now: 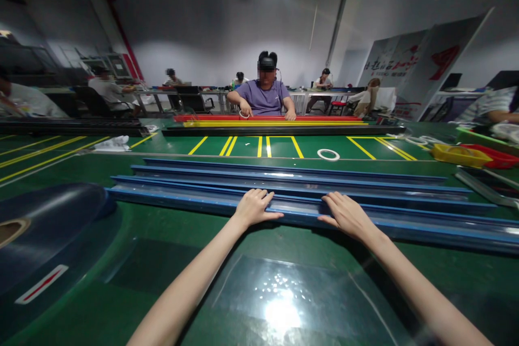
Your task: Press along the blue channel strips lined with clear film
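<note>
Long blue channel strips (194, 201) lie side by side across the green table. My left hand (254, 208) grips the nearest strip around its middle, fingers over the top edge and thumb along the near side. To the right, my right hand (344, 214) holds the same strip in much the same way, its thumb pointing inward. A gap separates the two hands, and the strip shows between them. Behind it, more blue strips (300, 175) run roughly parallel. Nearer to me, a clear plastic sheet (243, 292) lies flat under my forearms and reflects a lamp.
A large dark blue roll (52, 227) sits at left. Past the blue strips are a white ring (328, 155), black, yellow and red strips (275, 124), and a seated person (263, 94). Yellow (460, 155) and red trays (497, 158) stand at right.
</note>
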A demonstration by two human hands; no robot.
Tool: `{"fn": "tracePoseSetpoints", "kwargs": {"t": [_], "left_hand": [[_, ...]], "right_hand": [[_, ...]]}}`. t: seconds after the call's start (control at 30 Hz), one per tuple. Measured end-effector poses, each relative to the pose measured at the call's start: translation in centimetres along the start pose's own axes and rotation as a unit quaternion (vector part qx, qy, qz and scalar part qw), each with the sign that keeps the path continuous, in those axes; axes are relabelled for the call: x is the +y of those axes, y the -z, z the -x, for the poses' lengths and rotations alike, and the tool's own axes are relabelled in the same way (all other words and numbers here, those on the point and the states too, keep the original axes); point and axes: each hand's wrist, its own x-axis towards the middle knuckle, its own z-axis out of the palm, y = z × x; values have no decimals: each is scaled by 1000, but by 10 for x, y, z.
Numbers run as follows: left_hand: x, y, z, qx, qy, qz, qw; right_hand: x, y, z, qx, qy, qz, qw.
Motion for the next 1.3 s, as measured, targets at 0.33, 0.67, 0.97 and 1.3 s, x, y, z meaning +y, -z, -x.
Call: {"fn": "tracePoseSetpoints", "kwargs": {"t": [0.33,0.67,0.97,1.3], "left_hand": [[-6,-5,5,3,-11,0,1000],[-26,-10,4,9,-20,-14,1000],[-42,-12,6,1,-31,-19,999],[-39,-10,11,-1,-44,-26,999]], "right_hand": [[-5,-11,-4,10,6,-23,1000],[-6,-22,-21,24,18,-21,999],[-13,-25,-32,14,-2,-34,999],[-17,-19,-26,-9,-34,-69,997]]}}
